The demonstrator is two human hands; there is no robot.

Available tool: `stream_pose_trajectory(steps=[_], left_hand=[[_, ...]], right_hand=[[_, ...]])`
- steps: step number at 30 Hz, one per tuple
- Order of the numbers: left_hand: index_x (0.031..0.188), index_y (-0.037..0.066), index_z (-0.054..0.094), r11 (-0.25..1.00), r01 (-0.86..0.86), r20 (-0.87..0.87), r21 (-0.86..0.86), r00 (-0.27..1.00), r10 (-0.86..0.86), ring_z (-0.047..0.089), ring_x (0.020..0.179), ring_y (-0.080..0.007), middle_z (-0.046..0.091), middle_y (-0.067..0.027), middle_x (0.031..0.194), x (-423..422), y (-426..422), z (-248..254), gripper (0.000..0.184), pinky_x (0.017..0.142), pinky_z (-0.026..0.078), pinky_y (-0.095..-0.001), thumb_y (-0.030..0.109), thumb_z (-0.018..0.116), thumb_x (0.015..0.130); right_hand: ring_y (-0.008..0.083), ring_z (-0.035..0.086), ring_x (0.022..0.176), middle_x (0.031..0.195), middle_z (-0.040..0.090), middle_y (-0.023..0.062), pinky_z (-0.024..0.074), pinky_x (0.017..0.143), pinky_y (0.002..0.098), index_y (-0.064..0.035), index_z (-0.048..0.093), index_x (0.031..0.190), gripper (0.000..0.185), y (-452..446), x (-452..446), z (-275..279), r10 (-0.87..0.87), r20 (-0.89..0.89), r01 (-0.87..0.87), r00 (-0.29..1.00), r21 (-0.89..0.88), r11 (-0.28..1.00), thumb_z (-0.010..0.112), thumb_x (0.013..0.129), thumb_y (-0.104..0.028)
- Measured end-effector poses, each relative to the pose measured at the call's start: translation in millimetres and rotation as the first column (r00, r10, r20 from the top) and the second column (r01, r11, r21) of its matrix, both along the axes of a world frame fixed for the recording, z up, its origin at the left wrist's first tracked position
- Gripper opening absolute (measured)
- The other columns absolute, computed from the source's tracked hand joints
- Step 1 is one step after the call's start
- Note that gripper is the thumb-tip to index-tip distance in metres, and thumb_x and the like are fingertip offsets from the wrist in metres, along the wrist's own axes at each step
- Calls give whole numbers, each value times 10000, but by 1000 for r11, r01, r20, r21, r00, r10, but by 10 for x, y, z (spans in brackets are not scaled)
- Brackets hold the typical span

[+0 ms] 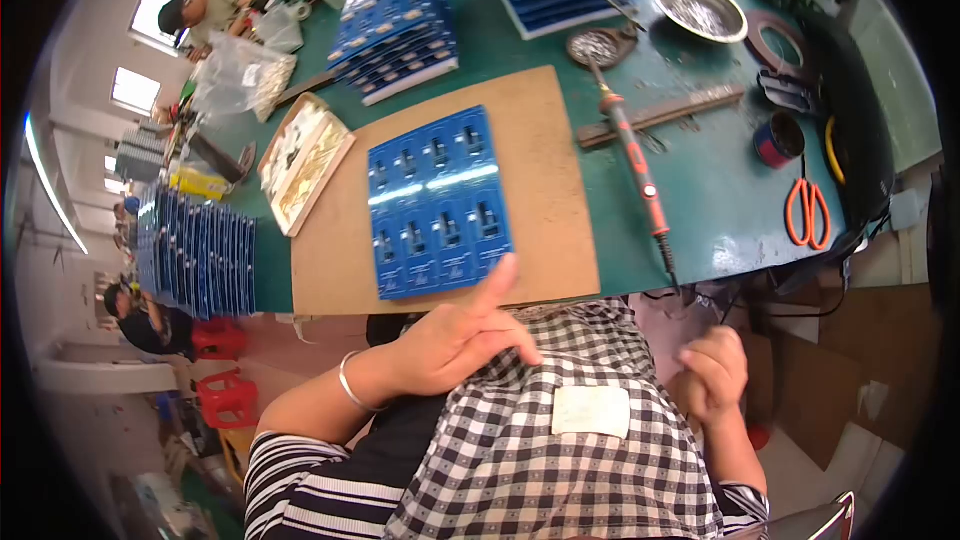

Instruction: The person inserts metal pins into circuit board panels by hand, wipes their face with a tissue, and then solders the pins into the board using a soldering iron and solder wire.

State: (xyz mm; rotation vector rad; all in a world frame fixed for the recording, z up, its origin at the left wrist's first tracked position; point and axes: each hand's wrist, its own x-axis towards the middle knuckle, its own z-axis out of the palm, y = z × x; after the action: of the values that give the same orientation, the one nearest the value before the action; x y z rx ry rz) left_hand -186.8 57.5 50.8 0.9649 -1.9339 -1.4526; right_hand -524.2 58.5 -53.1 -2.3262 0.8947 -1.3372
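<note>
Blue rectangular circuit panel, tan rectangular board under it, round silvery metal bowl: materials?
Blue rectangular circuit panel: probably resin laminate, glossy; a white glare band crosses it.
Tan rectangular board: matte, perhaps hardboard or thick cardboard; plain brown, no sharp highlights.
Round silvery metal bowl: likely stainless steel, shiny; bright rim reflections. Exact alloy can't be told.
</note>
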Motion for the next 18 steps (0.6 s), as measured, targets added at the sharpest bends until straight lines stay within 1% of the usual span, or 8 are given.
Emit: stream_pose_trajectory(steps=[3, 4, 5, 7, 13, 15, 16, 18], left_hand=[[1513, 133, -60, 992, 79, 106, -96, 992, -69, 674, 861, -285, 694, -100, 941, -84, 27, 6, 727, 833, 497, -355, 95, 428, 975], [1514, 141, -58, 990, 87, 106, -112, 991, -75, 675, 858, -286, 695, -105, 934, 44, 86, 99, 730, 825, 499, -359, 91, 429, 972], [1514, 149, -57, 989, 88, 113, -120, 991, -74, 676, 856, -288, 695, -111, 927, 133, 141, 166, 733, 817, 500, -363, 87, 430, 970], [1515, 162, -62, 996, 63, 62, -56, 996, -59, 676, 843, -280, 690, -121, 907, 238, 230, 170, 747, 807, 501, -358, 77, 433, 964], [1507, 150, -111, 995, 98, -53, 8, 994, -97, 669, 860, -225, 683, -104, 918, 526, 262, 93, 776, 837, 483, -304, 79, 448, 974], [1511, 149, -93, 990, 96, -56, 101, 994, -90, 663, 856, -217, 677, -105, 914, 599, 231, 113, 766, 838, 482, -303, 70, 444, 971], [1519, 142, -36, 997, 32, -170, 70, 985, -20, 654, 815, -201, 664, -92, 875, 612, 228, 31, 767, 783, 494, -306, 50, 470, 950], [1505, 123, 130, 999, -9, -143, 31, 990, 13, 646, 792, -188, 651, -84, 850, 752, 285, 60, 687, 735, 495, -308, 40, 498, 930]], right_hand=[[269, 610, 742, 883, 649, 108, 454, 673, 377, -28, 635, 1071, 284, -276, 734, 277, 336, 382, -448, 861, 256, 857, 643, 823, -166], [264, 612, 747, 894, 653, 93, 453, 674, 368, -38, 638, 1083, 335, -304, 1032, 439, 453, 351, -555, 819, 285, 782, 688, 829, -251], [257, 607, 740, 877, 648, 79, 453, 671, 353, -56, 651, 1064, 318, -339, 1298, 571, 555, 281, -611, 783, 184, 770, 724, 798, -216], [253, 605, 734, 851, 639, 74, 455, 657, 346, -73, 664, 1019, 263, -301, 1549, 675, 598, 257, -645, 759, 170, 745, 740, 775, -135], [246, 600, 717, 805, 631, 63, 455, 633, 339, -85, 662, 936, 191, -251, 1835, 700, 571, 272, -632, 775, 331, 700, 742, 764, -111], [247, 588, 688, 784, 625, 68, 447, 628, 351, -66, 623, 884, 146, -309, 1946, 749, 588, 227, -629, 776, 213, 748, 715, 769, -62], [248, 585, 682, 782, 624, 69, 446, 630, 354, -62, 611, 871, 136, -361, 2002, 822, 577, 190, -604, 795, 155, 782, 701, 770, -42], [251, 575, 668, 771, 615, 75, 438, 642, 361, -55, 574, 840, 132, -336, 2038, 867, 459, 188, -489, 868, 164, 857, 636, 763, 32]])
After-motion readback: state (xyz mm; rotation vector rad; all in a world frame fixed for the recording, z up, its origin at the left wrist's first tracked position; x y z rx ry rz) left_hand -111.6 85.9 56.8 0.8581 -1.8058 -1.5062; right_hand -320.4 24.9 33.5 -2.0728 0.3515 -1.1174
